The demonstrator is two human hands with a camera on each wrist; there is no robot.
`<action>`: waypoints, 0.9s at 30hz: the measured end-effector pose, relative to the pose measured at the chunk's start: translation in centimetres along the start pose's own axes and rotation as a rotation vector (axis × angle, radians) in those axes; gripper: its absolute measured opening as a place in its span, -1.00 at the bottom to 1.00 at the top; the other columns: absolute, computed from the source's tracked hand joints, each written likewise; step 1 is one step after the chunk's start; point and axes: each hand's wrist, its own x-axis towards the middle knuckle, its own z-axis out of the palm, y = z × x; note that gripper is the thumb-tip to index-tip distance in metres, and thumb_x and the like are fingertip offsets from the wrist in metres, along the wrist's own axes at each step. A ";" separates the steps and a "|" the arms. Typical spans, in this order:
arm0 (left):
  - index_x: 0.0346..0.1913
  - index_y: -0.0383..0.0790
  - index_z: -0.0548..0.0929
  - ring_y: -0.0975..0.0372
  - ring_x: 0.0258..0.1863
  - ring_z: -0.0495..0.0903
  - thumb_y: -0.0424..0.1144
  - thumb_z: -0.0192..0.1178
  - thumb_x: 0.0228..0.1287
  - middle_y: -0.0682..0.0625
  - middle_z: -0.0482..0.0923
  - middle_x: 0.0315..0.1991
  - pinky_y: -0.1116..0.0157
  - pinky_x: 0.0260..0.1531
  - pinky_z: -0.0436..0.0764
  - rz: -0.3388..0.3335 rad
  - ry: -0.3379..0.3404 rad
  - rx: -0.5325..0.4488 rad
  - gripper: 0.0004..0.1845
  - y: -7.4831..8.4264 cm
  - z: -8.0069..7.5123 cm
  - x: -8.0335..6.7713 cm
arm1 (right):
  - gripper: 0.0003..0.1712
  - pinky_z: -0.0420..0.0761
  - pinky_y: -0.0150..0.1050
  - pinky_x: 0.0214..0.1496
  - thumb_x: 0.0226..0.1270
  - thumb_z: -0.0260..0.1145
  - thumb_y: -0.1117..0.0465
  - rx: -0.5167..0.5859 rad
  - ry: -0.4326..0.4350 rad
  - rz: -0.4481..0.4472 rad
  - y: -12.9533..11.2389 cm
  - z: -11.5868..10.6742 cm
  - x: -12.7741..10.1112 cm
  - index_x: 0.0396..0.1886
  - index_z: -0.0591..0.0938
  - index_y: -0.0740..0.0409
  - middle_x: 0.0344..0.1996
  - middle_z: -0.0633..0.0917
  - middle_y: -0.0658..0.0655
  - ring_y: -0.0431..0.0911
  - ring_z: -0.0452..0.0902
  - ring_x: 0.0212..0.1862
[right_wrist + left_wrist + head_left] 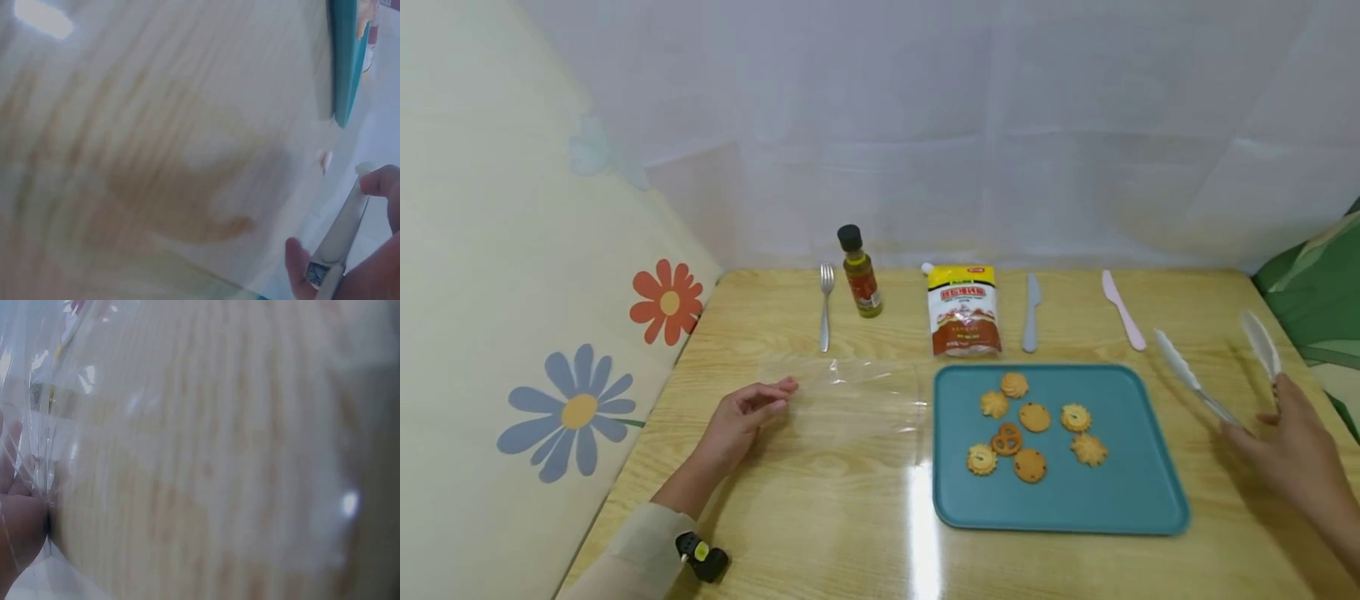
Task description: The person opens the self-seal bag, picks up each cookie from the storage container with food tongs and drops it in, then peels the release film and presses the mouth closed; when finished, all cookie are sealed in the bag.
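My left hand (737, 425) pinches the left end of a clear plastic bag (857, 396), stretched out flat toward the tray. In the left wrist view the see-through film (87, 381) covers much of the picture, with the thumb (25, 525) at its edge. My right hand (1288, 450) grips metal tongs (1180, 367), their two arms spread wide with nothing between them. They stand off the right side of a teal tray (1120, 500). On that tray lie several cookies (1030, 465) and a pretzel (1007, 439).
Along the back stand a fork (825, 308), a dark-capped bottle (861, 279) and a printed food pouch (964, 312). A grey knife (1031, 317) and a pink knife (1123, 310) lie right of the pouch. Walls with painted flowers (580, 411) and green leaves border the table.
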 end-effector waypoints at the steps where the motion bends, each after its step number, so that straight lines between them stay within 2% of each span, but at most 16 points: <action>1: 0.05 -0.65 0.60 0.42 0.26 0.57 -0.39 0.25 0.47 0.07 0.72 0.16 0.49 0.19 0.56 0.001 0.002 -0.002 -0.70 0.0 -0.1 0.0 | 0.10 0.65 -0.11 -0.42 0.40 0.37 0.24 -0.004 0.001 -0.015 -0.4 0.0 0.0 0.60 -0.16 0.52 0.46 0.03 0.72 0.65 0.40 0.06; 3: 0.05 -0.65 0.59 0.42 0.26 0.57 -0.40 0.25 0.47 0.08 0.72 0.16 0.49 0.18 0.56 0.001 0.003 -0.005 -0.70 0.0 -0.1 -0.1 | 0.15 0.53 -0.31 -0.50 0.40 0.38 0.22 -0.014 -0.007 -0.041 -1.1 0.0 -0.2 0.60 -0.22 0.51 0.53 -0.07 0.66 0.63 0.41 0.05; 4: 0.05 -0.65 0.59 0.42 0.26 0.57 -0.40 0.25 0.47 0.08 0.72 0.16 0.50 0.18 0.56 0.001 0.003 -0.006 -0.70 0.0 -0.1 -0.2 | 0.16 0.50 -0.34 -0.50 0.40 0.38 0.20 -0.022 -0.010 -0.053 -1.5 0.0 -0.2 0.60 -0.23 0.48 0.55 -0.11 0.62 0.61 0.43 0.05; 12: 0.06 -0.66 0.59 0.44 0.26 0.56 -0.42 0.22 0.48 0.10 0.71 0.16 0.50 0.19 0.55 0.006 -0.001 -0.002 -0.71 0.0 -0.2 -0.2 | 0.12 0.48 -0.25 -0.58 0.32 0.40 0.22 -0.050 0.015 -0.185 -3.8 0.6 -0.5 0.63 -0.09 0.44 0.54 0.03 0.62 0.50 0.53 -0.04; 16: 0.07 -0.66 0.59 0.44 0.27 0.55 -0.41 0.22 0.48 0.10 0.71 0.17 0.51 0.19 0.55 0.003 -0.003 0.000 -0.70 -0.1 -0.2 -0.2 | 0.05 0.45 -0.29 -0.58 0.34 0.37 0.20 -0.060 0.007 -0.231 -4.7 0.9 -0.7 0.62 -0.01 0.43 0.51 0.13 0.59 0.42 0.58 -0.08; 21: 0.07 -0.66 0.58 0.44 0.27 0.55 -0.40 0.22 0.49 0.11 0.71 0.17 0.51 0.19 0.54 -0.001 -0.002 0.006 -0.69 0.0 -0.2 -0.2 | -0.05 0.40 -0.36 -0.61 0.38 0.33 0.16 -0.073 -0.002 -0.265 -5.2 1.2 -0.9 0.63 0.10 0.34 0.44 0.31 0.55 0.24 0.63 -0.23; 24: 0.07 -0.67 0.58 0.45 0.27 0.55 -0.40 0.22 0.49 0.12 0.71 0.16 0.51 0.19 0.54 -0.002 -0.003 0.011 -0.69 0.0 -0.1 -0.1 | -0.07 0.54 -0.21 -0.56 0.39 0.36 0.13 -0.107 0.016 -0.313 -5.4 1.4 -0.9 0.61 0.15 0.34 0.35 0.40 0.56 0.19 0.63 -0.28; 27: 0.07 -0.65 0.59 0.45 0.27 0.55 -0.39 0.23 0.49 0.12 0.71 0.16 0.52 0.19 0.54 -0.007 -0.003 0.015 -0.69 0.0 -0.1 -0.1 | 0.00 0.66 0.18 -0.38 0.40 0.43 0.02 -0.140 0.027 -0.346 -5.6 1.6 -0.9 0.63 0.14 0.29 0.25 0.48 0.57 0.38 0.63 -0.20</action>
